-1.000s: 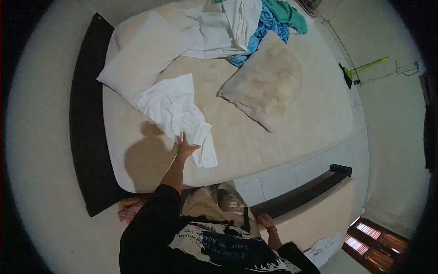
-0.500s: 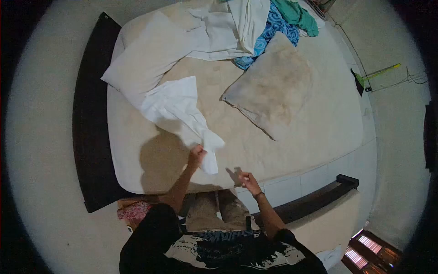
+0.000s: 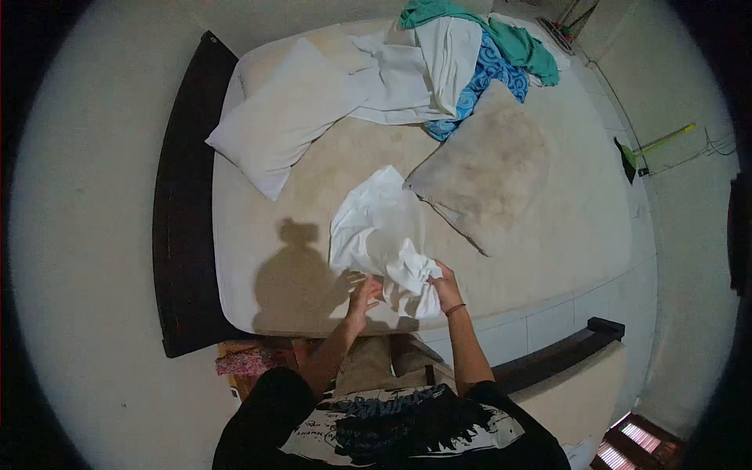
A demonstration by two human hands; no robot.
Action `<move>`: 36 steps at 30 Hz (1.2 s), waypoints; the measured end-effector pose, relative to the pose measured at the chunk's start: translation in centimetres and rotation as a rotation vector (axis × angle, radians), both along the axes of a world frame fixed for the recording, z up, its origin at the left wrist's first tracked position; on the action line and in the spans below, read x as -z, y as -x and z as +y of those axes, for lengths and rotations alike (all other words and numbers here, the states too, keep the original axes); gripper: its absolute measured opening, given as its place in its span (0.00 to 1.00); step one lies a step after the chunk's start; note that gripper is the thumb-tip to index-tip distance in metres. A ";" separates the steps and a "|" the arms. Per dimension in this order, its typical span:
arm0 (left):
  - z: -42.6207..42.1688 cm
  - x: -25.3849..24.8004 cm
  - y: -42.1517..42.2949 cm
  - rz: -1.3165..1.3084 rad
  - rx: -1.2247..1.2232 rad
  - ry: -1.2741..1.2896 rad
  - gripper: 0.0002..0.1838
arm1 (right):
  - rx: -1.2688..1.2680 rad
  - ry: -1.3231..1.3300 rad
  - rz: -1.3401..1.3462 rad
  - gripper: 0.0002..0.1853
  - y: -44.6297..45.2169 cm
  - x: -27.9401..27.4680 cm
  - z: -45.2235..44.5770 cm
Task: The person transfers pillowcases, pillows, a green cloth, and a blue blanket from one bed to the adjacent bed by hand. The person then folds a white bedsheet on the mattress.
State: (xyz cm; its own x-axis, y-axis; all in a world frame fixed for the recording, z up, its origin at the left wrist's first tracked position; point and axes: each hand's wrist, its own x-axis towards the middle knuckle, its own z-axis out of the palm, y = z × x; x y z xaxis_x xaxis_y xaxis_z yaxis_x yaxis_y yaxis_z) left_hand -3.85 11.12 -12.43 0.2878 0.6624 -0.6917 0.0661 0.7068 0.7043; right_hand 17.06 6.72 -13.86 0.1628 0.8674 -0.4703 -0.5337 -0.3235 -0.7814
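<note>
The near cloth [image 3: 380, 227] is plain white, the mattress [image 3: 548, 243] cream and the left headboard [image 3: 184, 204] near-black. The left pillow [image 3: 290, 102] is off-white, the right pillow [image 3: 493, 168] greyish beige with brown blotches. Farther off, a green cloth [image 3: 521, 51] adjoins a swirl-patterned blue cloth [image 3: 504, 70].

A dark headboard [image 3: 184, 211] stands along the left edge of the mattress [image 3: 580, 219]; pale floor tiles [image 3: 605, 301] border its right edge, beside a plain wall [image 3: 693, 227].
</note>
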 end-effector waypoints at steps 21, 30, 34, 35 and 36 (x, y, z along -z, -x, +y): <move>0.7 -7.5 -15.0 -0.304 1.321 -0.443 0.17 | 0.627 -0.022 -0.616 0.31 -2.3 -10.8 -12.3; -17.9 -10.1 -22.6 -0.561 2.014 -0.795 0.27 | 1.425 0.147 -0.024 0.14 -0.6 -7.7 -30.6; -26.5 -11.1 -25.4 -0.631 2.107 -0.540 0.25 | 1.792 0.362 -0.225 0.14 0.6 -7.6 -43.1; -28.2 -10.6 -26.0 -0.608 2.115 -0.502 0.24 | 1.858 0.498 -0.338 0.15 1.1 -8.7 -46.1; -29.7 -10.3 -26.5 -0.580 2.114 -0.471 0.23 | 1.905 0.635 -0.450 0.15 1.7 -10.0 -49.2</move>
State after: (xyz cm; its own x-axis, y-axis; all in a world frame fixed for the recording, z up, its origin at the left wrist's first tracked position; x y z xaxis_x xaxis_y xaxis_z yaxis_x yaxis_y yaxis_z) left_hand 22.65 -18.62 -2.16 0.6345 -0.7379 -0.2301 0.0539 -0.2547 0.9655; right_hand 15.41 -42.52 -3.89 0.6354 -0.7303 -0.2507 -0.2984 0.0672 -0.9521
